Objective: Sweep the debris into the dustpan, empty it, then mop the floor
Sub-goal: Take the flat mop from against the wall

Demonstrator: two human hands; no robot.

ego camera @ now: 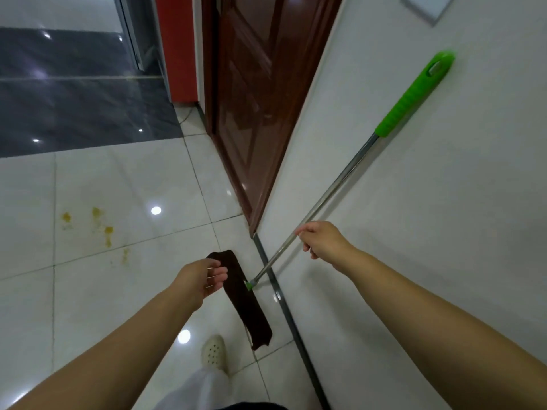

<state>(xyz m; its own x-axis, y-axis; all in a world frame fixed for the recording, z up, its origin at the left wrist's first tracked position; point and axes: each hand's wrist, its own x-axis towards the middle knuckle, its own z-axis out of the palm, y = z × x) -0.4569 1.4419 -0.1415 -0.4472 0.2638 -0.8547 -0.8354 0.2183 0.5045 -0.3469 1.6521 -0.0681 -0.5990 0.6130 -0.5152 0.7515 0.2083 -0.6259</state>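
A flat mop leans against the white wall on the right. Its dark brown head [248,306] lies on the white tile floor [103,291] beside the baseboard, and its metal pole [334,187] runs up to a green grip [414,96]. My right hand [322,241] is closed around the lower part of the pole. Over the far end of the mop head hovers my left hand [204,276], fingers loosely curled and holding nothing. Yellow stains [100,226] mark the tiles to the left.
A dark red door [254,93] stands ahead beside the wall [414,261]. A dark grey floor area [74,93] lies at the upper left. My foot in a white perforated shoe [214,352] is near the mop head's close end.
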